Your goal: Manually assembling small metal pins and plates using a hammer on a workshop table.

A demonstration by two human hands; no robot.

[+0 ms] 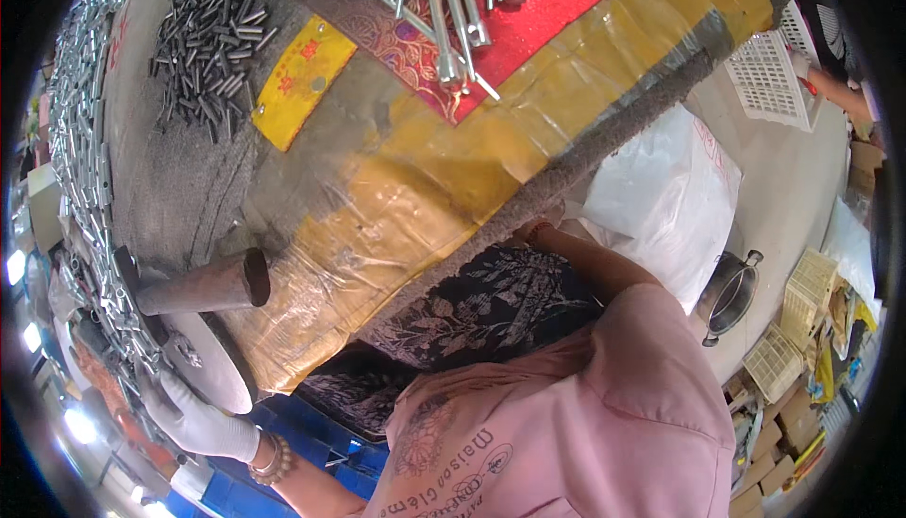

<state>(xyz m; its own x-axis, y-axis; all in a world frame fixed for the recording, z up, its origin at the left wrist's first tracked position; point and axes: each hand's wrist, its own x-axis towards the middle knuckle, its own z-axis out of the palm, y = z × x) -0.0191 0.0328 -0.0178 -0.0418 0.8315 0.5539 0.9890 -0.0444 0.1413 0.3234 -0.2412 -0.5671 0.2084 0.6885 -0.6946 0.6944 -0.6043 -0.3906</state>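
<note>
The workbench (396,188), wrapped in yellow tape, carries dark pins (208,46) at eleven o'clock, long metal rods (444,8) on red cloth (557,8) at twelve, and a rusty pipe (203,284) at eight.

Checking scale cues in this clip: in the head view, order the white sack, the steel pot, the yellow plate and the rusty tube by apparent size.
1. white sack
2. rusty tube and yellow plate: look alike, so unranked
3. steel pot, though it lies farther from the camera, so its true size is unsure

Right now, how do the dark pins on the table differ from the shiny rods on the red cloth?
The dark pins are short, dull grey and heaped on the bare grey top; the shiny rods are long, bright silver and fanned over the red cloth. Both are loose metal parts.
</note>
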